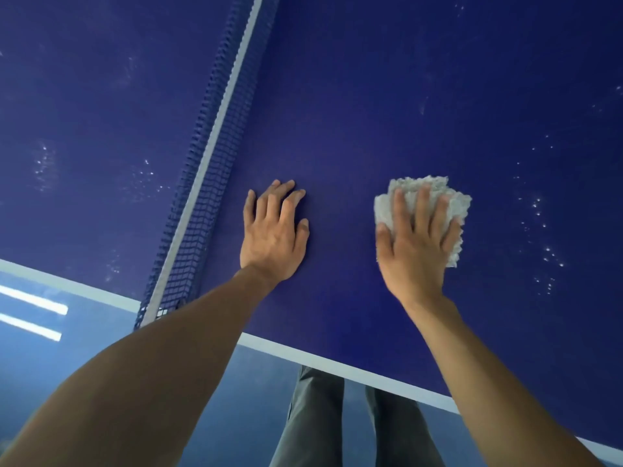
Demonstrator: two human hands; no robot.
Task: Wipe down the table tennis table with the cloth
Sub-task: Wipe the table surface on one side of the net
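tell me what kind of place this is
Probably an indoor games or sports room. A blue table tennis table with a white edge line and a net fills the view, and the glossy floor below reflects strip lights.

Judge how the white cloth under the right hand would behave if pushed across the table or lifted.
The cloth looks soft and fluffy, bunched under the right hand, so it would probably flop when lifted. It seems light for its size. Pressed flat on the smooth blue table, it should likely slide along rather than roll, though its loose edges may fold or drag.
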